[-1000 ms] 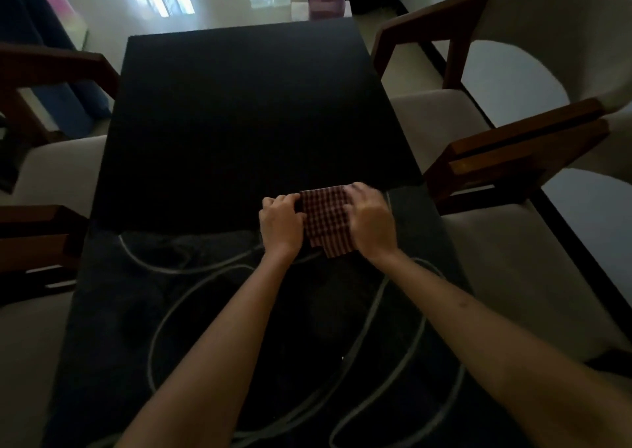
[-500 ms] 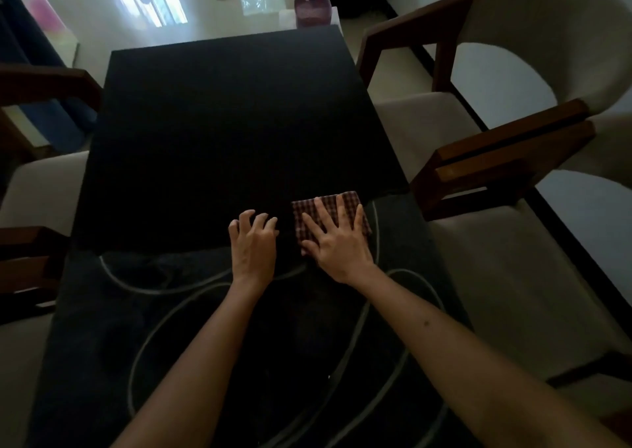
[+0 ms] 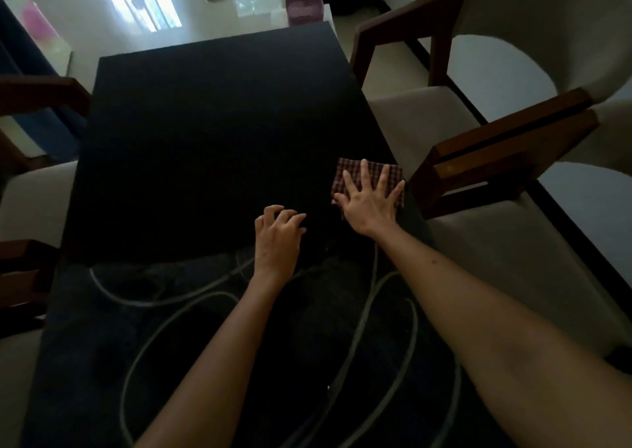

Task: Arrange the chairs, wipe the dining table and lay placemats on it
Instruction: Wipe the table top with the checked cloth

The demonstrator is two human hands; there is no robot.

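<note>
A folded red-checked cloth (image 3: 349,173) lies near the right edge of the black dining table (image 3: 205,132). My right hand (image 3: 371,201) presses flat on the cloth with its fingers spread. My left hand (image 3: 278,233) rests on the tabletop to the left of the cloth, fingers loosely curled, holding nothing. A dark placemat with pale looping lines (image 3: 171,338) covers the near part of the table under both forearms.
A cream chair with wooden arms (image 3: 496,146) stands close to the table's right side, with another cream seat (image 3: 513,252) nearer me. More chairs (image 3: 30,187) stand on the left. A purple container (image 3: 304,6) sits beyond the table's far end.
My hands let go of the cloth's ends. My right hand flattened on it and slid it rightward and away to the table edge. My left hand came off the cloth onto the table.
</note>
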